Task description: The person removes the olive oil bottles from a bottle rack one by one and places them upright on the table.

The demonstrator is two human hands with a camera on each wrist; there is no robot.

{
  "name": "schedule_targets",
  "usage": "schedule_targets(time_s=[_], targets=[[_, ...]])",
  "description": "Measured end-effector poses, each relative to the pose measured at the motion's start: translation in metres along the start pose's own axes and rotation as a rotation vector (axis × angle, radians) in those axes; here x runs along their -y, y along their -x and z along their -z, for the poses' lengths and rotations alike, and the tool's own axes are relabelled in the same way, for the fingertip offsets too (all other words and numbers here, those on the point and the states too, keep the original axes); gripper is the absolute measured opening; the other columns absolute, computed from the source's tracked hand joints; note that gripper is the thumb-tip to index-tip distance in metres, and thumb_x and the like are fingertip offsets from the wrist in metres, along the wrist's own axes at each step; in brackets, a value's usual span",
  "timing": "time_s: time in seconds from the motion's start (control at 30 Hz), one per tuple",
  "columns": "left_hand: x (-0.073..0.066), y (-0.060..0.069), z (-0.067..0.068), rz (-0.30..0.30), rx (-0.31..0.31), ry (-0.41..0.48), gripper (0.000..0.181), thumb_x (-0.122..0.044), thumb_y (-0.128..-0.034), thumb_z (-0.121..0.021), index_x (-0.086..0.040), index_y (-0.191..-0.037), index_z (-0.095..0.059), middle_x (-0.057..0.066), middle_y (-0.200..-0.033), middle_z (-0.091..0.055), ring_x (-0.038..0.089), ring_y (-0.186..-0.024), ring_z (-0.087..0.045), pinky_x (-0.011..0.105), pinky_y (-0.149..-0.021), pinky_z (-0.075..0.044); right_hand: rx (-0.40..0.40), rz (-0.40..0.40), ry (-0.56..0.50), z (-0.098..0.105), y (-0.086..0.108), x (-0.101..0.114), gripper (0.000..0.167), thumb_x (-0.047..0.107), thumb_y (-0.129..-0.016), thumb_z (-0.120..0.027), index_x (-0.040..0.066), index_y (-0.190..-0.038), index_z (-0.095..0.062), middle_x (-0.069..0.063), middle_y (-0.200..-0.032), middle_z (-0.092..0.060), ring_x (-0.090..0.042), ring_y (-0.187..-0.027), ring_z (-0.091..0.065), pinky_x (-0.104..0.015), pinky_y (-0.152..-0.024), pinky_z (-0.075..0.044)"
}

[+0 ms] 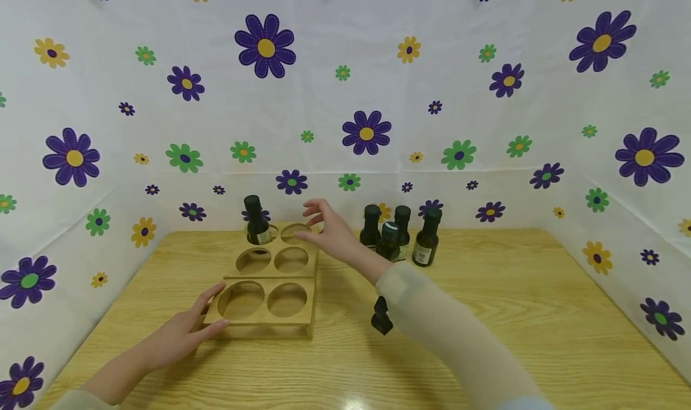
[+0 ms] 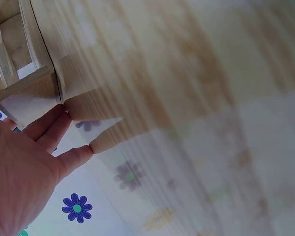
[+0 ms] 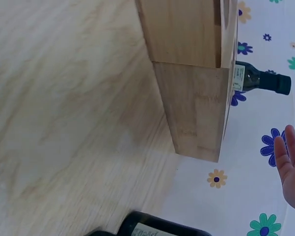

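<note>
A two-level wooden rack (image 1: pixel 270 277) with round holes stands on the table. One dark bottle (image 1: pixel 256 221) with a black cap and pale label stands upright in its back left hole. My left hand (image 1: pixel 175 338) touches the rack's front left corner, thumb at the front edge and fingers along the side. In the left wrist view, straight fingertips (image 2: pixel 86 150) meet the tabletop beside the rack. Over the back right hole hovers my right hand (image 1: pixel 329 233), fingers loosely bent. Nothing is in it; the right wrist view shows the hand (image 3: pixel 293 174) beyond the rack.
Several dark bottles (image 1: pixel 427 239) stand upright right of the rack, one partly behind my right forearm. Below the right sleeve (image 1: pixel 432 320) shows a black object (image 1: pixel 381 317) of unclear kind. A flower-patterned white cloth (image 1: pixel 324 98) walls the wooden table (image 1: pixel 513 314) at back and sides.
</note>
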State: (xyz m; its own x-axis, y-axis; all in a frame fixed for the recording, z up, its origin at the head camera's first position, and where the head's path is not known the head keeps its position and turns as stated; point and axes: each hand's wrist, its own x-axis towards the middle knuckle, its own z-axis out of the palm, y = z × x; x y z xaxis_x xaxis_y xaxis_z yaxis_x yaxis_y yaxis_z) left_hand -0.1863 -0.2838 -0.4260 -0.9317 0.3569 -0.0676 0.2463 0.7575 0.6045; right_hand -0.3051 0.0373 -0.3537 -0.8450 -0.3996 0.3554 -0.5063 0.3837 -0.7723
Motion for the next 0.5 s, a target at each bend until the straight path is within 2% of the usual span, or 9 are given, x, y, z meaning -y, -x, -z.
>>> schedule_targets(time_s=[0.17, 0.5], targets=[[-0.002, 0.001, 0.001, 0.001, 0.002, 0.0, 0.074, -0.044, -0.0995, -0.052, -0.024, -0.156, -0.009, 0.043, -0.137, -0.037, 0.054, -0.127, -0.039, 0.064, -0.09, -0.04, 0.016, -0.067, -0.005, -0.009, -0.019, -0.001, 0.069, 0.024, -0.088, -0.075, 0.01, -0.143, -0.037, -0.011, -0.132, -0.053, -0.025, -0.114, -0.056, -0.036, -0.09, -0.049], [-0.003, 0.003, -0.001, -0.017, -0.026, 0.0, 0.074, -0.044, -0.0991, -0.053, -0.022, -0.156, -0.011, 0.042, -0.137, -0.038, 0.053, -0.126, -0.041, 0.062, -0.089, -0.042, 0.041, -0.153, -0.029, -0.031, -0.037, -0.002, 0.081, 0.022, -0.083, -0.08, 0.012, -0.148, -0.032, -0.014, -0.139, -0.048, -0.027, -0.12, -0.051, -0.036, -0.093, -0.047]])
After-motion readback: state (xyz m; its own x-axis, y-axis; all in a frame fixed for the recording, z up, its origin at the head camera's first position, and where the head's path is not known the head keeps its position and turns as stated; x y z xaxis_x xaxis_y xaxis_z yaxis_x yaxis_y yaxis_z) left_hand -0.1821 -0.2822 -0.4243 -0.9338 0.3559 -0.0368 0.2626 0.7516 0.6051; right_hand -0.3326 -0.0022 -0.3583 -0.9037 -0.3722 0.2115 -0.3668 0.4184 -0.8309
